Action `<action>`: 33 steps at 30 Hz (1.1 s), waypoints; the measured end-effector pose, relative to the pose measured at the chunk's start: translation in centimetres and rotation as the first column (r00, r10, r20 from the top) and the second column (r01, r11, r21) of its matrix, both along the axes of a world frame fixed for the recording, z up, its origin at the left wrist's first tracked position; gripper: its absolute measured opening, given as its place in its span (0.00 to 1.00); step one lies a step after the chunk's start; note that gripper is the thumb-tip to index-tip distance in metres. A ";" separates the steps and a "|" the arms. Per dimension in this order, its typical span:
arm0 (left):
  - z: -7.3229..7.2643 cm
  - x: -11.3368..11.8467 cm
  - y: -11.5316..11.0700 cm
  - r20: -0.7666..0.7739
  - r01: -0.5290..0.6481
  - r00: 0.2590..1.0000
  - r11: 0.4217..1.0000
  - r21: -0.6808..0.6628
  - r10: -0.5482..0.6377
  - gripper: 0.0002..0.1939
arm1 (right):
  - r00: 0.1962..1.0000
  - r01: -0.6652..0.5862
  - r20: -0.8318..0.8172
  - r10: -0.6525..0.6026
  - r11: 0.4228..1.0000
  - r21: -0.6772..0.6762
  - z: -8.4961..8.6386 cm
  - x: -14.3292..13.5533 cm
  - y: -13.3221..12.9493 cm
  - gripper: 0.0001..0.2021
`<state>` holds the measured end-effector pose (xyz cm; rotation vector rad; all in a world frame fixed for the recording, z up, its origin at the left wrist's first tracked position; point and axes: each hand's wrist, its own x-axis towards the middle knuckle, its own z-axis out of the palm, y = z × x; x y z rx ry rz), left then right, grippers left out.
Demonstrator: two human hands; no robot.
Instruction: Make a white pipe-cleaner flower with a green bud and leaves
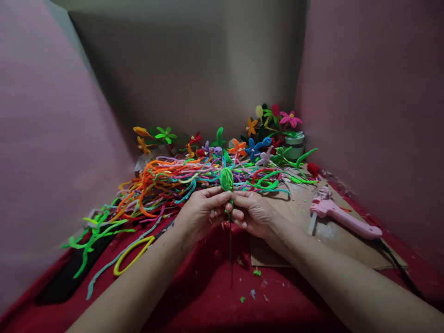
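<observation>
Both of my hands meet in front of me on one pipe-cleaner flower bud (pixel 226 179), bright green and rounded, on a thin dark stem that hangs straight down below the fingers. My left hand (pixel 207 205) pinches the base of the bud from the left with thumb and forefinger. From the other side my right hand (pixel 252 210) pinches the same spot, its other fingers curled near the stem. The fingertips hide the join of bud and stem. Just behind the bud lies a thick heap of coloured pipe cleaners (pixel 173 178).
At right, a pink glue gun (pixel 347 221) rests on a brown board (pixel 277 249). Yellow-handled scissors (pixel 133 254) lie left of my left forearm, near green pipe-cleaner pieces (pixel 92 236). Finished flowers (pixel 255 148) and a lidded jar (pixel 294 145) stand behind. Scraps dot the red cloth (pixel 208 296).
</observation>
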<state>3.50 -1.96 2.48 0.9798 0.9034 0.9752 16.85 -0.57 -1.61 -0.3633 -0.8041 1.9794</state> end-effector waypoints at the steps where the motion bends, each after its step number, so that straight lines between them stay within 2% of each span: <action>1: -0.1 0.0 0.1 0.022 0.012 1.000 1.000 -0.004 -0.012 0.09 | 1.000 -0.008 -0.002 0.008 1.000 -0.012 0.0 0.0 0.1 0.10; 4: -0.3 0.0 0.4 0.076 0.032 0.997 0.999 -0.013 -0.031 0.09 | 0.999 -0.031 -0.025 0.030 0.999 -0.028 -0.4 -0.1 0.3 0.09; 8: -0.3 -0.1 0.2 0.083 0.028 0.996 0.999 -0.045 -0.024 0.09 | 0.997 -0.053 -0.046 0.054 0.998 0.036 -0.7 -0.2 0.4 0.10; 13: -0.4 0.0 -0.2 0.078 0.025 0.997 1.000 0.009 -0.026 0.08 | 1.000 0.019 0.022 -0.021 0.998 0.055 0.3 -0.1 -0.2 0.17; 18: -0.5 0.7 -0.8 0.086 -0.059 0.995 0.993 0.105 0.050 0.09 | 0.996 0.040 0.072 -0.045 0.996 0.075 0.8 -0.1 -0.6 0.20; 24: -0.2 0.9 -1.2 0.079 -0.188 0.981 0.972 0.142 0.178 0.05 | 0.996 -0.019 0.083 0.009 0.994 0.112 0.2 -0.3 -0.6 0.16; 29: -0.5 0.4 -1.0 0.046 -0.157 0.987 0.977 0.142 0.152 0.05 | 0.999 -0.012 0.031 0.010 0.997 0.075 0.0 -0.4 -0.7 0.13; 33: -0.4 -0.2 -0.6 0.058 -0.017 0.998 0.993 0.117 0.010 0.06 | 0.996 -0.085 -0.002 0.085 0.996 0.006 0.0 -0.1 -0.8 0.13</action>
